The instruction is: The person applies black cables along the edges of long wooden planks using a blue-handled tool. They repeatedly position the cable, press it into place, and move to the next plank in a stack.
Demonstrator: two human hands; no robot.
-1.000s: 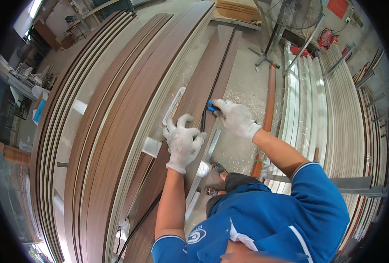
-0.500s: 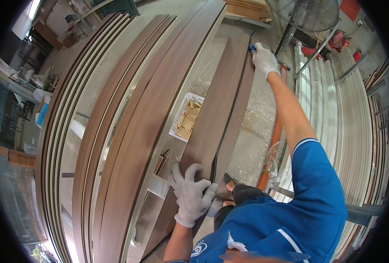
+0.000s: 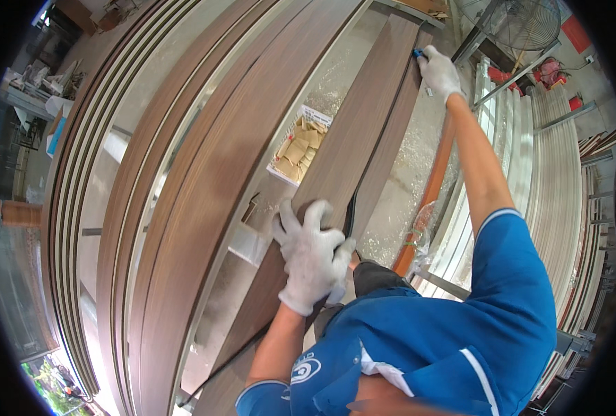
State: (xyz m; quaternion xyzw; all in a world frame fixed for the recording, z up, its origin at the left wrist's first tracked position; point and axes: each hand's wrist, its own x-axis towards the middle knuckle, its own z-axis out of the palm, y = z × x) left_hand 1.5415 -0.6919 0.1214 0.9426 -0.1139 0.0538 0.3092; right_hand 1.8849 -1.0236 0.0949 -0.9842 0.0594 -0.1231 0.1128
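A long brown wood-grain board (image 3: 342, 152) runs away from me, with a thin black strip (image 3: 383, 135) lying along its length. On the board's near part rests my left hand (image 3: 311, 253), in a pale glove, its fingers spread and bent and its thumb beside the strip. Toward the board's far end, my right hand (image 3: 441, 73), gloved too and with its arm stretched out, is closed on a small blue tool (image 3: 417, 53). That tool sits at the strip near the board's right edge; its working end is too small to make out.
More brown boards (image 3: 252, 139) lie lengthwise to the left. A white basket (image 3: 276, 172) with cardboard pieces stands on the floor between boards. At right are an orange-brown bar (image 3: 432, 194) with clear film and stacked pale profiles (image 3: 554, 166). A fan (image 3: 519, 24) stands at far right.
My right hand has moved farther away along the board with the blue tool. My left hand has shifted forward too, and my body leans farther over; the view has shifted.
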